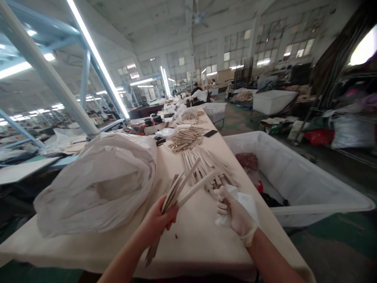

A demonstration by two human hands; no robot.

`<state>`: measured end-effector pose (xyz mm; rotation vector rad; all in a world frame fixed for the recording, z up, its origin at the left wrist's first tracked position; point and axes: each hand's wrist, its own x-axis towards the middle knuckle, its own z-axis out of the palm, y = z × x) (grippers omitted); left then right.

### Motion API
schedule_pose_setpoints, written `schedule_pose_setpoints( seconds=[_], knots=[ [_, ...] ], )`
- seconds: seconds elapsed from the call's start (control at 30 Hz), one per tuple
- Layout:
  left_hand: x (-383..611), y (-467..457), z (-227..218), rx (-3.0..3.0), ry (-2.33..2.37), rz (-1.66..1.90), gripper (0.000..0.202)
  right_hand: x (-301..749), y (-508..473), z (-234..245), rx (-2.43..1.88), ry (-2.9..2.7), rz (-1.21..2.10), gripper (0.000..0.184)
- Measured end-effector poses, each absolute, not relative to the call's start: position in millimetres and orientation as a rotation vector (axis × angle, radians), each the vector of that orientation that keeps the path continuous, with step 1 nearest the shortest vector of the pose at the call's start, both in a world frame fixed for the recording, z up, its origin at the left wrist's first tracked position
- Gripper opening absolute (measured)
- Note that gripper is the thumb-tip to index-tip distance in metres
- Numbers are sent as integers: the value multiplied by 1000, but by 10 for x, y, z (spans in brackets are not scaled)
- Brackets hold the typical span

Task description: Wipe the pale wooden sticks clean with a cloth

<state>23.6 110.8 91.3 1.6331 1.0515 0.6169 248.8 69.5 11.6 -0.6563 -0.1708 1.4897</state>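
Note:
My left hand (160, 220) is bare and closed round a fan of several thin pale strips (182, 184) that stick up and away from me. My right hand (235, 214), in a whitish glove, is closed on a crumpled white cloth (249, 202) and touches the end of one strip. Both hands hover over the long cream table (194, 236). Just beyond them lies a loose pile of similar flat strips (206, 165).
A big crumpled white bag (100, 181) lies on the table's left. Further along sit another heap of strips (185, 139) and small boxes. A white tub (294, 184) stands on the floor at the right. People work at the far end.

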Motion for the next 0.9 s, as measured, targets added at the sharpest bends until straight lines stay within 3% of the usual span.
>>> schedule_pose_setpoints(
  seconds=[0.17,0.53,0.9],
  knots=[
    [-173,740,839,1522,1048,507,48,2477,661,172,-677,-122,1504,35],
    [-391,663,827,1544,1123,327,47,2520,510,221,-944,-494,1327,23],
    [-554,597,815,1440,1062,319,47,2470,566,205,-1057,-468,1305,30]
  ],
)
